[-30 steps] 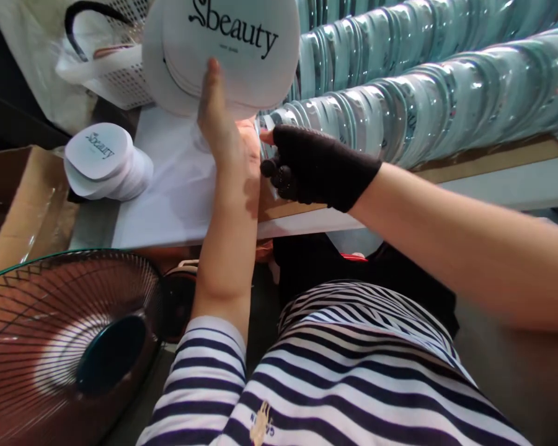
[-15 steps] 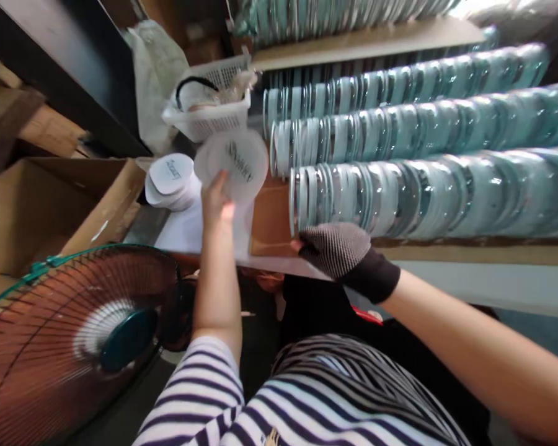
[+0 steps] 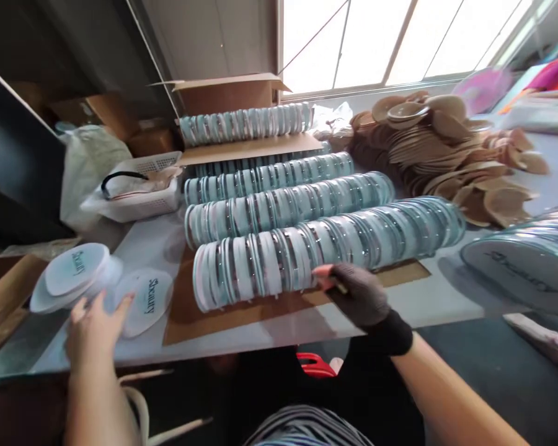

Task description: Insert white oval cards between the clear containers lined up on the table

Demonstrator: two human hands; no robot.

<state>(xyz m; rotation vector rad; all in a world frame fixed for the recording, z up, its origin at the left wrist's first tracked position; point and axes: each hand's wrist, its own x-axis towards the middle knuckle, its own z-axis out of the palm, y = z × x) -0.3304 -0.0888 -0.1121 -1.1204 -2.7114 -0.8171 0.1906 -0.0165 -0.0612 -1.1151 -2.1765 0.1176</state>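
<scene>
My left hand [image 3: 95, 331] hovers with fingers spread at the near edge of a white round card printed "beauty" [image 3: 145, 301], which lies flat on the table [image 3: 270, 331]. Just left of it sits a stack of the same cards [image 3: 72, 277]. My right hand [image 3: 359, 296], in a dark glove with a bare fingertip, presses against the underside of the nearest row of round clear-lidded cases [image 3: 325, 248]. Its fingers are curled, and whether they hold anything is hidden. Two more rows of cases [image 3: 279, 207] lie behind.
A brown cardboard sheet [image 3: 242, 313] lies under the rows. At the back left stands a white basket [image 3: 137, 186]. A pile of tan round puffs [image 3: 446, 148] fills the back right. A large round case [image 3: 525, 263] sits at the right edge.
The view swung up and right. My left hand came down and let go of the printed card, which now lies on the table. My right hand slid along the nearest row.
</scene>
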